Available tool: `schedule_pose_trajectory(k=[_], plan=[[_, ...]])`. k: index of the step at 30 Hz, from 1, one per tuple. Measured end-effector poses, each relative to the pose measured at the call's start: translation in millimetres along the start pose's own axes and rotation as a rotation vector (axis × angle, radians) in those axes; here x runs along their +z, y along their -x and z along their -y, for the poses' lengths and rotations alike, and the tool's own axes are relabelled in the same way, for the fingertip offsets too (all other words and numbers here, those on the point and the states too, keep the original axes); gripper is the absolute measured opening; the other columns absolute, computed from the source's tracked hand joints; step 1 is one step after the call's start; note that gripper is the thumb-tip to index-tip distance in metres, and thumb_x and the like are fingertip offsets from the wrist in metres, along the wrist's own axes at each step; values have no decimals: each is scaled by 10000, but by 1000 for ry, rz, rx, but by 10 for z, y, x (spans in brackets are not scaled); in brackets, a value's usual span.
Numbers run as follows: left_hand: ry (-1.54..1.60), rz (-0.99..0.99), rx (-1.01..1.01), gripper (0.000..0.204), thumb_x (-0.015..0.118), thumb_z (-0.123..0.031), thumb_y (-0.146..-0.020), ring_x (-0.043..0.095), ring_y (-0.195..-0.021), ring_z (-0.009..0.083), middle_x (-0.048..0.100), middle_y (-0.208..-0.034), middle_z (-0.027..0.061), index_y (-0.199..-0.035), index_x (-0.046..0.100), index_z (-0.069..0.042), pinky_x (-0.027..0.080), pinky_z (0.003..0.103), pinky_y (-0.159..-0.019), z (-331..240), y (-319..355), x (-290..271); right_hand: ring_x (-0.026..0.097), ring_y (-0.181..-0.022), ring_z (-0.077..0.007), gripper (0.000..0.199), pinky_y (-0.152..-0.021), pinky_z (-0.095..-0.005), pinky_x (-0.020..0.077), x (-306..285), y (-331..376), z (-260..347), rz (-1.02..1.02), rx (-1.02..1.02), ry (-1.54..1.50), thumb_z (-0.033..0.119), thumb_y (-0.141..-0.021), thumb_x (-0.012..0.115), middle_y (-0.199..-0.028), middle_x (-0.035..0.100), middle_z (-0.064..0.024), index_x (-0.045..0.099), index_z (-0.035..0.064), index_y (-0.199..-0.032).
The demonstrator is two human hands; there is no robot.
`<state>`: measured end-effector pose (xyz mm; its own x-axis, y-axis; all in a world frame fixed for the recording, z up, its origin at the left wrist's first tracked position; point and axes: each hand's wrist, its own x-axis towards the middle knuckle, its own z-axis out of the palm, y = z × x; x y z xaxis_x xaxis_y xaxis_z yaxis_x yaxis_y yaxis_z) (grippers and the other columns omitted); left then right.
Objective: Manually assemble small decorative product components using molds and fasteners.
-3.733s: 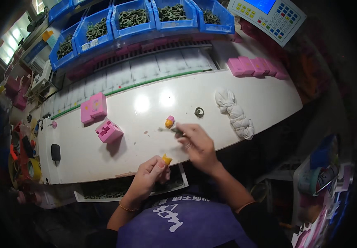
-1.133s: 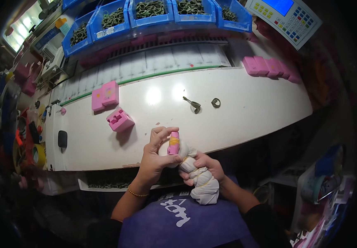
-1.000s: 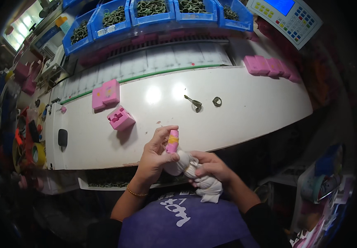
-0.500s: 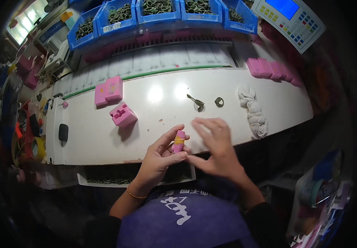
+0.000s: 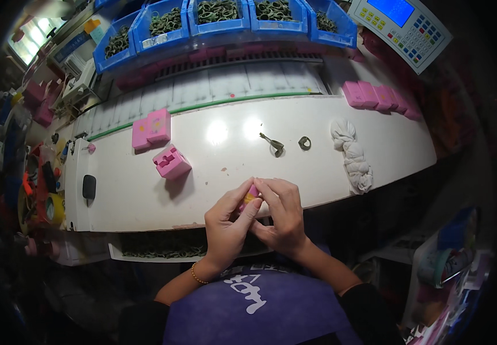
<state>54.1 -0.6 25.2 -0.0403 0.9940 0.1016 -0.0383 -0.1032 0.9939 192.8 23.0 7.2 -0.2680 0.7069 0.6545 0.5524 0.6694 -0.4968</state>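
Note:
Near the front edge of the bench, my left hand (image 5: pixel 228 217) is closed round a small pink block with a yellow band (image 5: pixel 250 197). My right hand (image 5: pixel 280 214) has its fingertips closed on the same block from the other side, so both hands cover much of it. Beyond them lie a dark green ring with a stem (image 5: pixel 272 144) and a smaller dark green ring (image 5: pixel 305 142). To the left stands a pink block with a cut-out in its top (image 5: pixel 173 162), and two pink blocks (image 5: pixel 158 125) rest together behind it.
Several blue bins (image 5: pixel 221 23) full of dark green rings line the back. A twisted white cloth (image 5: pixel 353 156) lies at right, near a row of pink blocks (image 5: pixel 369 95) and a keypad panel (image 5: pixel 406 29). Below the bench edge, a tray (image 5: pixel 117 253) holds green pieces.
My right hand has moved left and closed on the pink block beside my left hand; before, it was apart and blurred. The rings and other blocks have stayed put.

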Motion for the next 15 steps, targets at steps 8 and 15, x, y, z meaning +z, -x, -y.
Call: schedule_pose_trajectory(k=[8,15], plan=[[499,-29,-422,328,592,-91,-996,710,-956,213,700,-1072,141,-1299,599,34,582,310,-828,-35,-85,-172,581,-1065,-311,638,-906,-377,502,-16,9,-31,59,127,-415,119,-737,854,-1198,598,-161,581,-13,-1299],[-505,-408,353,240,649,-77,-957,668,-804,145,722,-992,100,-1174,686,19,541,275,-771,-160,-199,-660,611,-1080,-257,619,-927,-334,498,-47,50,-133,79,242,-522,97,-766,848,-1216,597,-157,577,-10,-1311]])
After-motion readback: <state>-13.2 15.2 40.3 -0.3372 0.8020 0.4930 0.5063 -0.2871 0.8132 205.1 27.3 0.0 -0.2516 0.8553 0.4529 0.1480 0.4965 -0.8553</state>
